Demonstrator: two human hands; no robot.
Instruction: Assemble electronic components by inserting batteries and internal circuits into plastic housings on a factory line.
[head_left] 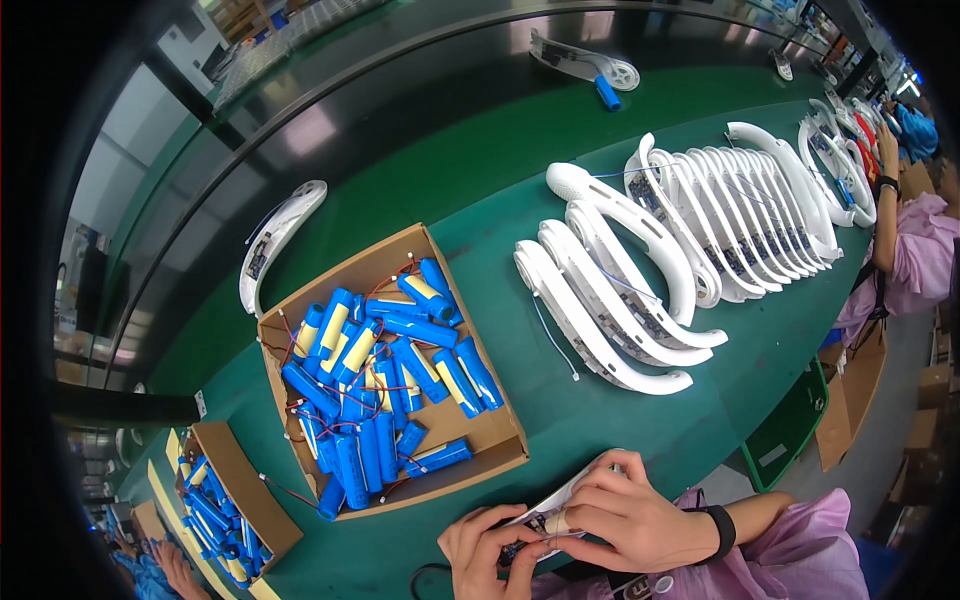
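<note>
At the near edge of the bench both hands work on a white curved plastic housing (575,482) with a circuit board (540,524) inside it. My left hand (490,550) grips its lower left end, fingers bent around the board. My right hand (620,515), with a black wristband, closes over the housing from the right. Its fingertips press down near the board beside a small pale piece I cannot make out. Just beyond the hands stands an open cardboard box (480,467) of blue cylindrical battery packs (405,327) with thin red and black leads.
White housings with boards (610,300) lie in rows at the right. A second box (265,500) of blue batteries stands at the left. On the green conveyor (400,170) rest a single housing (280,240) and another with a blue battery (607,92). A co-worker (905,235) sits at the right.
</note>
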